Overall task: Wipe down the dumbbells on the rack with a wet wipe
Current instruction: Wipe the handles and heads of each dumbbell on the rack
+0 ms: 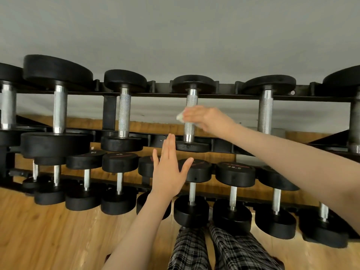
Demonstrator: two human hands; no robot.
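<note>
The right hand [202, 116] gripped the wet wipe [180, 118] around the upright-running dumbbell handle [191, 114]; the left hand [168, 172] hovered open below it.

Black dumbbells [191, 114] with knurled steel handles lie across a two-tier black rack [224, 96]. A crumpled white wet wipe [180, 117] is wrapped against one upper-tier handle.

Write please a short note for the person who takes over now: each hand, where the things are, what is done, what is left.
Right hand: holds the wet wipe around the handle of the top-row dumbbell.
Left hand: open, flat, holds nothing, in front of the rack.
Done: cannot tell which dumbbells are already wiped.
Left: finish this handle and its heads, then the others, lower row too.
</note>
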